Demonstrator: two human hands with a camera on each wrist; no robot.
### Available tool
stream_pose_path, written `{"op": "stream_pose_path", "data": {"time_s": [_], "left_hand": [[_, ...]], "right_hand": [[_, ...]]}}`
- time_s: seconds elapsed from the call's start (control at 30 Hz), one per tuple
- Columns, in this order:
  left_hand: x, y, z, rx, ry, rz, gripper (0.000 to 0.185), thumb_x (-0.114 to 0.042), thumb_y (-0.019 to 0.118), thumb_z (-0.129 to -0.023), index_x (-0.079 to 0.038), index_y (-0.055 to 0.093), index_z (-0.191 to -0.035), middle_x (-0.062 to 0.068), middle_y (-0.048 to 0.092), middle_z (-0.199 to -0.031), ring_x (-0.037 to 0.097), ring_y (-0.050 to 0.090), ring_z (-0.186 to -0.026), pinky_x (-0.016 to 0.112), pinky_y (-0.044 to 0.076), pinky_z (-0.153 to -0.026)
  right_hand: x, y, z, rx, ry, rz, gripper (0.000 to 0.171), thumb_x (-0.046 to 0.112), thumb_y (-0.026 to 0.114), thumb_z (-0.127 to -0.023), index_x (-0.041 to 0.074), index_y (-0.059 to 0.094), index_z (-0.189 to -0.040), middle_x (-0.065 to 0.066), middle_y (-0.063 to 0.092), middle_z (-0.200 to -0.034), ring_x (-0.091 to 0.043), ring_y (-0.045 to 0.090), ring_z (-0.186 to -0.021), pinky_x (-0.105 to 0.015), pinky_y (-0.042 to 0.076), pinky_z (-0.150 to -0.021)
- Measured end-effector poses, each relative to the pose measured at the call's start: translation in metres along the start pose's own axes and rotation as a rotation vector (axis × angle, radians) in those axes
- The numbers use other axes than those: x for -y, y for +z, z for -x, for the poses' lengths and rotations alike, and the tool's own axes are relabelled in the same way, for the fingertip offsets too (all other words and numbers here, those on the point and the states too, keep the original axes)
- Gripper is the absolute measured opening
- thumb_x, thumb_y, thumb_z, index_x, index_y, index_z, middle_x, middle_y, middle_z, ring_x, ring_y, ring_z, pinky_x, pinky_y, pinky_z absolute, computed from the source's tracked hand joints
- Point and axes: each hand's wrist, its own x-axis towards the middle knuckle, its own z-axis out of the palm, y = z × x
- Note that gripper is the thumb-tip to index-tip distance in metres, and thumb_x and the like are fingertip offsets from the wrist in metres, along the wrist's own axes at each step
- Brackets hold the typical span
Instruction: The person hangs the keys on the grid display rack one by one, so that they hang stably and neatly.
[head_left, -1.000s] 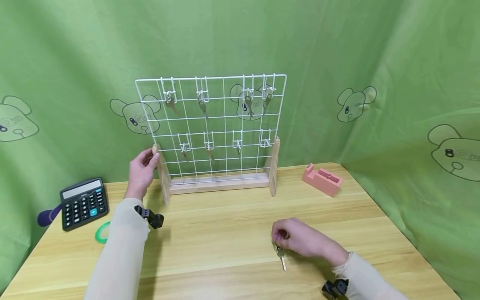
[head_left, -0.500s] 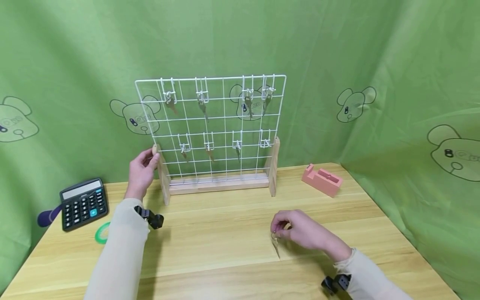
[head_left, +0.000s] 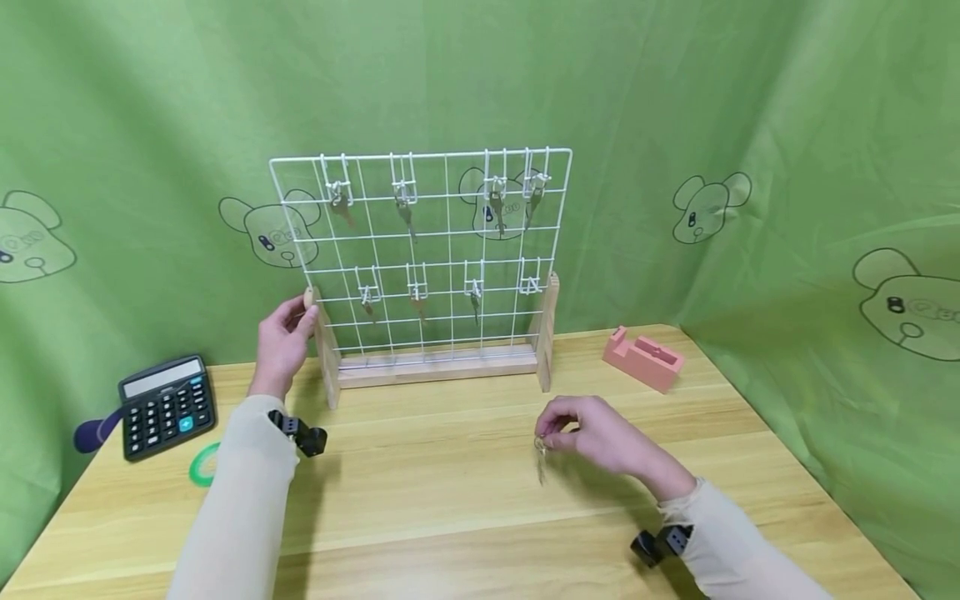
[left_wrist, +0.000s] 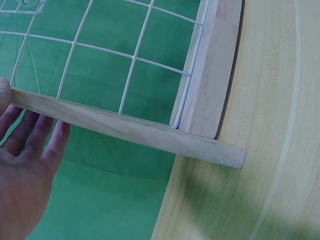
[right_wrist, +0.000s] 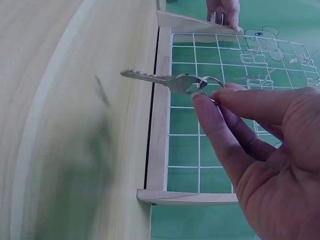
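**Key lifted off the table, rack steadied**

Your right hand (head_left: 600,442) pinches the ring of a key (head_left: 540,463) between thumb and fingertips; the key hangs blade down just above the wooden table (head_left: 450,500), in front of the wire rack (head_left: 423,250). Your left hand (head_left: 283,343) rests with relaxed fingers against the rack's left wooden post (head_left: 322,342), gripping nothing. Keys hang on the rack's hooks. Far left lie a calculator (head_left: 167,406) and green tape ring (head_left: 202,463); far right, a pink holder (head_left: 643,358).
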Motion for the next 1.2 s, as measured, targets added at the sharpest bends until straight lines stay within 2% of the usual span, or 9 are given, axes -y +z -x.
{"op": "stream_pose_path", "data": {"time_s": [0.2,0.37,0.6,0.93,1.2], "left_hand": [[-0.001,0.0,0.0,0.005,-0.004,-0.005,0.049,-0.023,0.055,-0.102,-0.002,0.043,-0.145,0.018,0.049,-0.141,0.028,0.049,-0.126,0.031,0.045,-0.104],[-0.001,0.0,0.0,0.005,0.0,-0.014,0.05,-0.024,0.055,-0.102,-0.002,0.043,-0.145,0.018,0.049,-0.141,0.028,0.049,-0.126,0.032,0.045,-0.104],[-0.002,-0.001,0.0,0.011,-0.002,-0.008,0.051,-0.025,0.055,-0.101,-0.003,0.043,-0.145,0.018,0.048,-0.142,0.028,0.048,-0.126,0.032,0.044,-0.105],[0.0,0.002,0.0,0.006,0.006,0.003,0.05,-0.024,0.056,-0.101,-0.002,0.043,-0.144,0.018,0.049,-0.141,0.028,0.049,-0.126,0.031,0.044,-0.105],[-0.003,0.001,0.0,0.008,-0.007,-0.018,0.051,-0.025,0.055,-0.101,-0.003,0.042,-0.146,0.017,0.049,-0.142,0.027,0.049,-0.126,0.032,0.044,-0.105]], "right_hand": [[0.0,-0.006,-0.007,-0.017,-0.003,0.006,0.016,-0.004,0.069,-0.084,0.009,0.071,-0.093,0.003,0.066,-0.088,-0.016,0.062,-0.085,-0.035,0.056,-0.081],[0.001,-0.014,-0.014,-0.064,-0.015,0.003,0.015,-0.005,0.07,-0.084,0.006,0.071,-0.094,-0.001,0.067,-0.088,-0.018,0.062,-0.086,-0.039,0.055,-0.081],[0.003,-0.024,-0.024,-0.129,0.039,0.008,0.013,-0.002,0.071,-0.085,0.007,0.072,-0.095,0.0,0.068,-0.089,-0.019,0.062,-0.087,-0.043,0.054,-0.083],[0.009,-0.034,-0.036,-0.217,0.084,0.014,0.01,0.004,0.072,-0.087,0.009,0.073,-0.097,-0.001,0.069,-0.092,-0.022,0.061,-0.091,-0.037,0.053,-0.08],[0.011,-0.043,-0.044,-0.257,0.075,0.011,0.013,0.003,0.071,-0.087,0.008,0.073,-0.099,-0.002,0.069,-0.093,-0.022,0.062,-0.091,-0.04,0.052,-0.081]]}}
